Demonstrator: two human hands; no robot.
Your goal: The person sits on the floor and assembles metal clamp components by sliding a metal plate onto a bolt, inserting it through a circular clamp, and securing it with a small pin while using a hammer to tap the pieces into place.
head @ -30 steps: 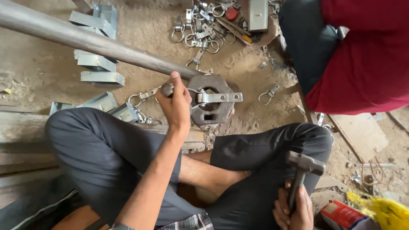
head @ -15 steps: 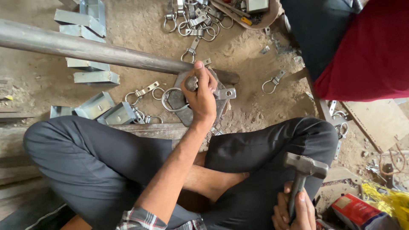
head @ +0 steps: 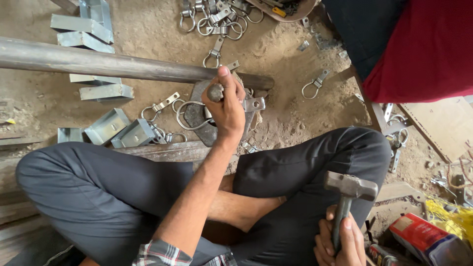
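Observation:
My left hand grips a short round steel punch and holds it upright over a dark metal block on the dirt floor. A wire ring with a flat drilled tab lies on that block under the hand. Low on my right, my right hand is wrapped round the handle of a hammer. Its square steel head points up beside my crossed leg, well away from the block.
A long steel pipe lies across the floor behind the block. Several ring-and-tab fittings are piled at the back, and folded zinc brackets lie left. A person in red sits at the right. A red packet lies near the hammer.
My left hand has moved right with the punch, from beside the block to over it. The hammer has stayed low by my right leg.

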